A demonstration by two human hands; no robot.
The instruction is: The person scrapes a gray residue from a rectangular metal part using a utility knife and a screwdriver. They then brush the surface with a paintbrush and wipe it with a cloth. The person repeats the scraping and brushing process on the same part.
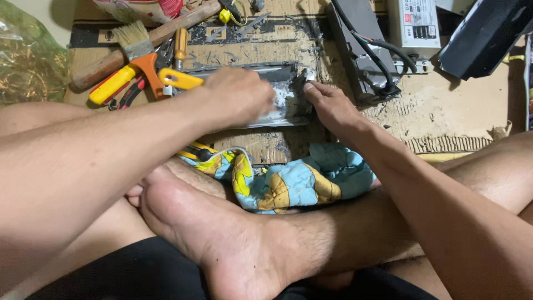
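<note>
A long grey metal case (pixel 286 83), scuffed and smeared white at its right end, lies across worn cardboard (pixel 444 111) in front of my crossed legs. My left hand (pixel 239 97) is curled and blurred on top of its middle; whatever it grips is hidden under the fingers. My right hand (pixel 333 105) holds the case's right end, fingertips pressed on the smeared patch. A yellow utility knife (pixel 180 79) lies just left of my left hand, touching the case's left end.
A paintbrush with an orange and yellow handle (pixel 139 55), a wooden handle (pixel 155 39), a screwdriver (pixel 180 47) and red pliers (pixel 130 94) lie at the back left. A grey power unit with black cables (pixel 361 50) stands at the back right. A colourful cloth (pixel 294 180) rests on my legs.
</note>
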